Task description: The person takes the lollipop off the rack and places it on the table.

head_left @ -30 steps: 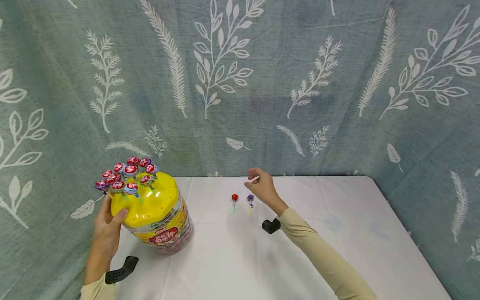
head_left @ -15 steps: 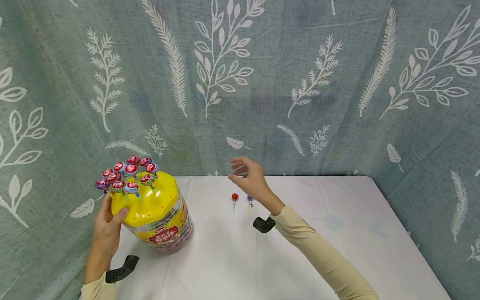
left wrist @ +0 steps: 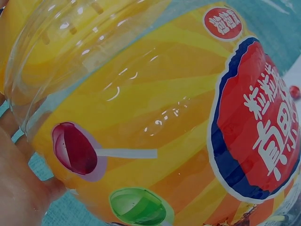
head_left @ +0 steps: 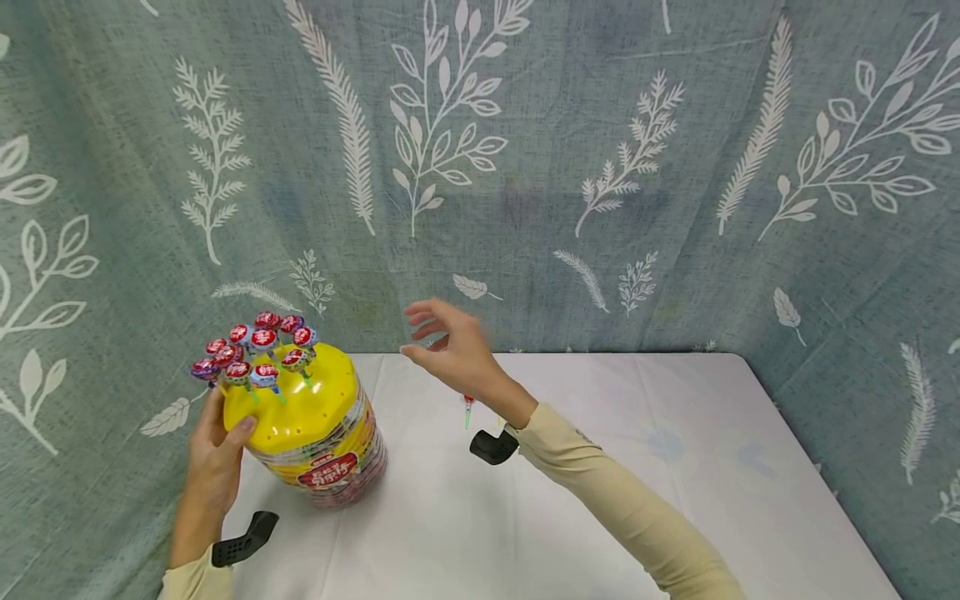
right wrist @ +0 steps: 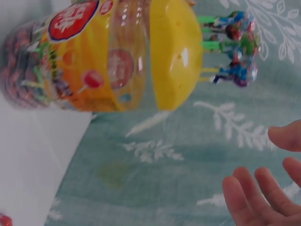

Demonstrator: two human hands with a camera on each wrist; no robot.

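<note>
A clear plastic lollipop jar (head_left: pixel 328 454) with a yellow and red label leans to the left in the head view. My left hand (head_left: pixel 212 454) grips it by the edge of its yellow lid (head_left: pixel 315 404), thumb on top. Several wrapped lollipops (head_left: pixel 264 339) stand in holes of the lid, heads up. Over the table's back edge, to the right of the jar, hovers my right hand (head_left: pixel 461 354), fingers loosely bent and apart, nothing between them. The right wrist view shows its fingers (right wrist: pixel 269 190) below the lollipop heads, apart from them.
On the white table (head_left: pixel 637 467) a red lollipop (head_left: pixel 468 410) lies partly behind the right forearm; the yellow stick of another barely shows beside it. A green leaf-patterned curtain (head_left: pixel 525 208) hangs behind and along both sides. Each wrist bears a black mount (head_left: pixel 492 447).
My right hand has moved left toward the jar, from above the two loose lollipops, and its fingers have spread apart. The left hand and the jar have stayed in place.
</note>
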